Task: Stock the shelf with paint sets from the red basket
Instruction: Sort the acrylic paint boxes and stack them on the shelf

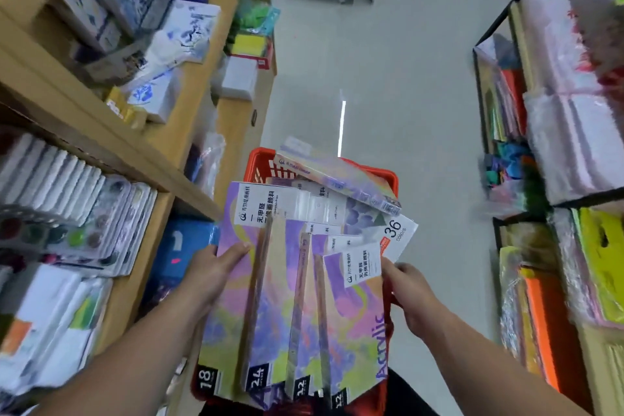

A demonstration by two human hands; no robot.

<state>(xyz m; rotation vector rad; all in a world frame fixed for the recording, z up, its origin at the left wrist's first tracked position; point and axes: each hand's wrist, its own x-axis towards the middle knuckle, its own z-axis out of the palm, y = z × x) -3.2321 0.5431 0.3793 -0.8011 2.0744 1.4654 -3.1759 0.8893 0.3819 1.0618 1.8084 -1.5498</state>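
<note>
A red basket (260,162) stands on the floor by the wooden shelf (111,145), heaped with several pastel acrylic paint sets (297,297) marked 12, 18, 24 and 36 colours. My left hand (209,270) grips the left edge of the 18-colour set (236,280), thumb on its face. My right hand (408,287) holds the right edge of a 12-colour set (358,311) at the pile's right side. One more set (337,176) lies tilted across the basket's far rim.
The shelf on my left carries paint palettes (71,233), white boxes (50,172) and blue-patterned boxes (182,37). On the right, a black wire rack (496,145) holds plastic-wrapped paper and coloured folders. A pale floor aisle (388,61) runs ahead between them.
</note>
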